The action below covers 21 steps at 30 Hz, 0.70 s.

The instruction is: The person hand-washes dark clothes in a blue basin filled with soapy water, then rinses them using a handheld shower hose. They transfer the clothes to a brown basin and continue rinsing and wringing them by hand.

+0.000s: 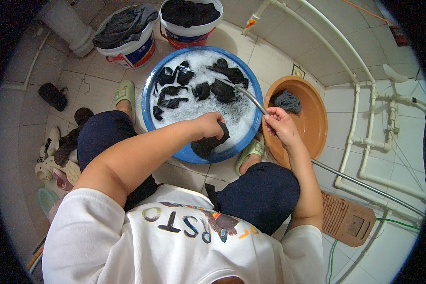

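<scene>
My left hand [212, 127] is closed on a dark wet cloth [206, 147], which hangs over the near side of a blue basin [256, 80]. White suds fill the basin, and several black garments [202, 91] float among them. To the right, my right hand [280, 124] pinches a flexible metal hose [254, 100] near its end. The hose's outlet points left over the foam; whether water runs from it I cannot tell. From my hand the hose continues behind my forearm toward the lower right.
Beside the blue basin stands an orange-brown basin [313, 118] with a grey cloth [287, 101] in it. Two buckets [128, 53] of dark clothes stand beyond. A brown washboard [348, 218] lies at right below wall pipes [356, 120]. Several shoes [52, 142] lie at left.
</scene>
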Tool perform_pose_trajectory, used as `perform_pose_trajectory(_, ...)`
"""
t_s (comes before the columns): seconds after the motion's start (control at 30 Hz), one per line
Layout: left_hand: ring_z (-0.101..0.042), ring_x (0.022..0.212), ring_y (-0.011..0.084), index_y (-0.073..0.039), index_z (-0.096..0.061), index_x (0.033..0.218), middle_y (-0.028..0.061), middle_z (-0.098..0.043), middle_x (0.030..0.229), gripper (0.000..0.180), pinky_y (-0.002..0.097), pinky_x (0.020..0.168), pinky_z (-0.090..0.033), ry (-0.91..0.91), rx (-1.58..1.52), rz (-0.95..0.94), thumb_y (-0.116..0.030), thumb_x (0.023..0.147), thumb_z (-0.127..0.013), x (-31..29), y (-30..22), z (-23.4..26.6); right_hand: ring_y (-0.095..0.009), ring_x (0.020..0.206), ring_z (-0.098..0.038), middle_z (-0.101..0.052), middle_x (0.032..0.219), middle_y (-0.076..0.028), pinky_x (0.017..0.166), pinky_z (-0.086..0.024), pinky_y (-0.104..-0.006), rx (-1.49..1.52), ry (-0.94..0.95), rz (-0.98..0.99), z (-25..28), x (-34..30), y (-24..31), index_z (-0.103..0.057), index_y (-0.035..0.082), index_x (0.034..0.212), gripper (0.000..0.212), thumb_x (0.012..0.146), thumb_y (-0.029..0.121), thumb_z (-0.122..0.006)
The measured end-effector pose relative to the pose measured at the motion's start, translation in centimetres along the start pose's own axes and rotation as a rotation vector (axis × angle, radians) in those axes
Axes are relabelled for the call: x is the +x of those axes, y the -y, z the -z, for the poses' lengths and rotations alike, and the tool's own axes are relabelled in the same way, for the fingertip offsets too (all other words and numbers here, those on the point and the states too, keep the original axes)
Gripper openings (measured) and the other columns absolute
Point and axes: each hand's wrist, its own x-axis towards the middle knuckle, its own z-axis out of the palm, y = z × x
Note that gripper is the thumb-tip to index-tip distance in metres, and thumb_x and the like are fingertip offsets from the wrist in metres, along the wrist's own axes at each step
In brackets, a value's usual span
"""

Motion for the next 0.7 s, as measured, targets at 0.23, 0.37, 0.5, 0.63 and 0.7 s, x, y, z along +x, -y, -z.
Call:
perform_pose_trajectory(0.23, -0.054, 0.07, 0.0201, -0.008, -0.053, 0.091, 0.007, -0.056, 0.078, 0.046, 0.032, 0.061, -0.045, 0.001, 0.0, 0.011, 0.0, 0.048, -0.065, 0.3, 0.4, -0.1, -0.005, 0.053, -0.044, -0.051, 0.067, 0.002, 0.047, -0.035, -0.0175, 0.054, 0.002, -0.006, -0.1, 0.1, 0.0, -0.05, 0.005, 0.095, 0.02, 0.078, 0.013, -0.057)
perform_pose_trajectory(0.37, -0.054, 0.071, 0.0201, -0.008, -0.053, 0.092, 0.007, -0.056, 0.079, 0.046, 0.0317, 0.061, -0.045, -0.005, 0.013, -0.006, -0.001, 0.048, -0.065, 0.6, 0.7, -0.1, -0.003, 0.053, -0.044, -0.051, 0.068, 0.004, 0.045, -0.033, -0.0155, 0.038, 0.019, 0.002, 0.1, 0.2, -0.3, -0.05, 0.008, 0.094, 0.019, 0.079, 0.016, -0.057)
perform_pose_trajectory(0.5, -0.054, 0.072, 0.0198, -0.008, -0.053, 0.092, 0.0068, -0.057, 0.08, 0.046, 0.0307, 0.062, -0.045, -0.007, 0.071, 0.001, -0.003, 0.048, -0.067, 0.8, 0.5, -0.3, -0.003, 0.053, -0.044, -0.05, 0.067, 0.004, 0.045, -0.032, -0.0146, 0.003, -0.005, -0.013, 0.4, 0.0, -0.5, -0.049, 0.009, 0.094, 0.018, 0.08, 0.017, -0.056)
perform_pose_trajectory(0.63, -0.054, 0.073, 0.0191, -0.008, -0.054, 0.091, 0.0062, -0.057, 0.081, 0.046, 0.0293, 0.063, -0.044, -0.042, 0.103, -0.007, -0.004, 0.048, -0.068, 0.3, 0.0, 0.0, -0.004, 0.054, -0.045, -0.049, 0.067, 0.003, 0.045, -0.032, -0.0153, 0.007, 0.028, 0.004, 0.5, 0.3, -0.6, -0.049, 0.007, 0.095, 0.019, 0.08, 0.015, -0.056)
perform_pose_trajectory(0.7, -0.053, 0.074, 0.0215, -0.007, -0.054, 0.088, 0.0091, -0.055, 0.079, 0.042, 0.0314, 0.063, -0.043, -0.027, 0.048, -0.001, -0.004, 0.048, -0.066, -0.1, -0.1, 0.1, -0.006, 0.053, -0.046, -0.053, 0.069, 0.0, 0.046, -0.037, -0.0187, 0.014, 0.035, -0.007, 0.8, 1.0, -1.3, -0.049, 0.003, 0.099, 0.026, 0.078, 0.014, -0.059)
